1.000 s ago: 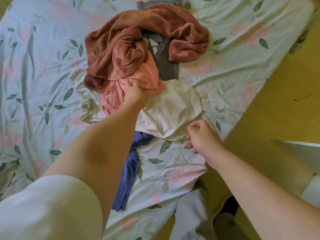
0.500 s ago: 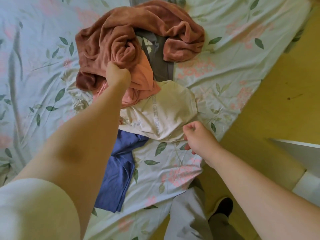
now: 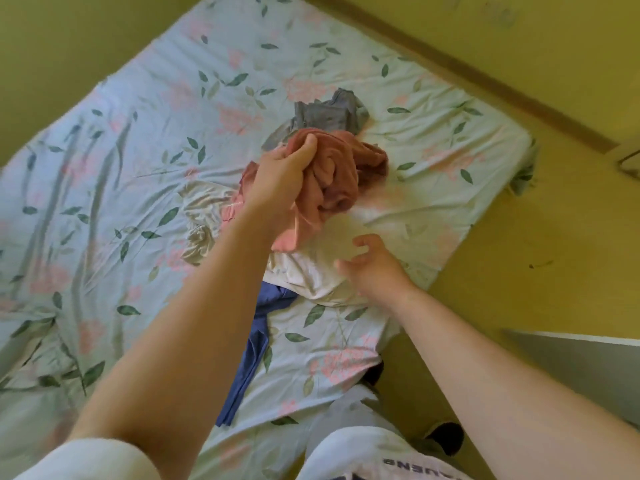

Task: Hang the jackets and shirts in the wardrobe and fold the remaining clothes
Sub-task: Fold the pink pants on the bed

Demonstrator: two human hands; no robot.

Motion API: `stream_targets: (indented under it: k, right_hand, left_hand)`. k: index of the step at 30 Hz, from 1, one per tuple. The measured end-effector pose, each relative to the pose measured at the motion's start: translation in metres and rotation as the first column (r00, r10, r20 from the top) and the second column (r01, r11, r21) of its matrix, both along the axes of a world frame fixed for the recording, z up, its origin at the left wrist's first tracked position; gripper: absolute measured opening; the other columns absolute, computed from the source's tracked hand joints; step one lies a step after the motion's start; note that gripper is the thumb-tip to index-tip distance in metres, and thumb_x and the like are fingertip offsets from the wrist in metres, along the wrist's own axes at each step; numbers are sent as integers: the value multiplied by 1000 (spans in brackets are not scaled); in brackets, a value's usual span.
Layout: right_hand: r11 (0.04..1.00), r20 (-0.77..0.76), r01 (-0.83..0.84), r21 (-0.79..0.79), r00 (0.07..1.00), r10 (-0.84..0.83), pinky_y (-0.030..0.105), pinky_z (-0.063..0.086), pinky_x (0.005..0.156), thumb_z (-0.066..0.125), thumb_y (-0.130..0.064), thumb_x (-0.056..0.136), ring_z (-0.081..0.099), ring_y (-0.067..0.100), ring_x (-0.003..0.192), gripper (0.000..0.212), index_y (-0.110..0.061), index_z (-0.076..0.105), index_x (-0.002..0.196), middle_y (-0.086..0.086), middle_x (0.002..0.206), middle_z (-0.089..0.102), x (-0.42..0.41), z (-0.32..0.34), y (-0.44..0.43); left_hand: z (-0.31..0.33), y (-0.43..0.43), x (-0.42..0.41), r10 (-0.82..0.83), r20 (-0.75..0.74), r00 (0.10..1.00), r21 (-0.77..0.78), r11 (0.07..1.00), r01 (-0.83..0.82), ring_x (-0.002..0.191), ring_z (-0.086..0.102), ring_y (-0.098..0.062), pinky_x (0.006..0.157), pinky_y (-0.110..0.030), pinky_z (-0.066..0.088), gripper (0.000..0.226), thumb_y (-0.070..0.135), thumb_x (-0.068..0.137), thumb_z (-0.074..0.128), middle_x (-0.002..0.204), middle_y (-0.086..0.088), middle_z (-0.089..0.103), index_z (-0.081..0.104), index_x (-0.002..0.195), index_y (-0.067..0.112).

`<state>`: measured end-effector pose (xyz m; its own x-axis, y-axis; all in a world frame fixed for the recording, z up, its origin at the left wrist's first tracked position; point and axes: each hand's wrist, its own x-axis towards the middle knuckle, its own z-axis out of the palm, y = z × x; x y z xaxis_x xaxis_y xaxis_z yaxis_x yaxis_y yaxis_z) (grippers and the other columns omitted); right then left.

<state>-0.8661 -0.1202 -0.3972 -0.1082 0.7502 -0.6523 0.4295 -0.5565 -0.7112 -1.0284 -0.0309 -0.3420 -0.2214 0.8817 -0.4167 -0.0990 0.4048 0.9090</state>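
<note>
While the left hand [image 3: 280, 174] was closed in a fist around a bunch of the rust-brown garment [image 3: 341, 168], the cloth hung bundled just right of its fingers [image 3: 304, 148], raised above the floral bedsheet [image 3: 138, 161]. The right hand [image 3: 372, 268] hovered with fingers spread and curled, holding nothing, its fingertips just over the white garment [image 3: 311, 275]. A pink garment [image 3: 287, 237] drooped below the left fingers, a grey garment [image 3: 329, 114] lay beyond them, and a blue garment [image 3: 252, 351] lay nearer the person.
</note>
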Motion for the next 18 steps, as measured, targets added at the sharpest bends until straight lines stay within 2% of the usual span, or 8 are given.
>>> stream_targets:
  k: [2,6,8,9,10,13,16,18]
  right_hand:
    - [994,-20,-12,108,1000,14,13,50,66,75,-31,87,57,-2,80,45,-37,42,117,-18,98,54,10,26,-4]
    - [958,16,-33,283,999,30,27,48,82,89,-35,74,62,8,88,80,-20,37,133,-11,105,60,33,70,-21]
    - [903,129,-52,426,992,-4,12,41,86,89,-34,74,60,3,93,87,-14,36,141,-13,108,58,50,87,-30]
    - [871,197,-45,490,979,-60,8,40,88,87,-33,76,62,5,97,83,-11,39,141,-10,111,60,61,95,-32]
    - [848,262,-28,529,956,-132,14,42,94,83,-33,80,63,15,105,76,-10,42,139,-3,116,62,73,104,-32]
    - [844,438,4,537,854,-283,48,46,100,67,-42,90,56,43,119,44,-14,52,121,15,120,62,114,129,-29]
    - [841,535,-23,541,780,-323,50,44,98,56,-54,91,53,43,117,31,-24,51,97,11,114,65,158,158,-31]
    - [826,559,-43,562,756,-340,43,49,88,54,-59,89,60,38,106,36,-25,62,97,6,107,70,182,178,-33]
  left_hand:
    - [39,-14,19,-71,195,978,62,996,60,100,75,-25,89,-40,60,26,33,101,63,104,-12,78,74,106,10]
    - [108,-39,65,-197,420,886,199,972,122,119,67,-31,104,-44,53,41,31,104,55,124,-21,69,64,126,-3]
    - [134,-50,88,-224,435,872,273,956,109,122,65,-30,106,-41,52,37,24,103,59,123,-21,68,62,125,-5]
    - [145,-54,98,-224,428,876,300,949,96,121,65,-31,105,-42,52,36,19,101,62,122,-23,67,61,127,-6]
    - [155,-58,107,-222,415,882,322,943,86,120,66,-32,105,-45,53,38,14,98,66,124,-25,67,59,129,-6]
    - [174,-68,129,-191,416,889,348,937,39,117,68,-32,104,-48,53,45,1,92,69,127,-24,66,57,134,-3]
    - [182,-68,145,-92,392,915,310,950,-37,113,70,-28,103,-47,54,47,-8,88,69,123,-20,69,57,132,1]
    - [184,-64,153,-87,379,921,291,956,-29,109,71,-29,96,-45,58,47,-9,86,69,122,-23,68,56,130,-3]
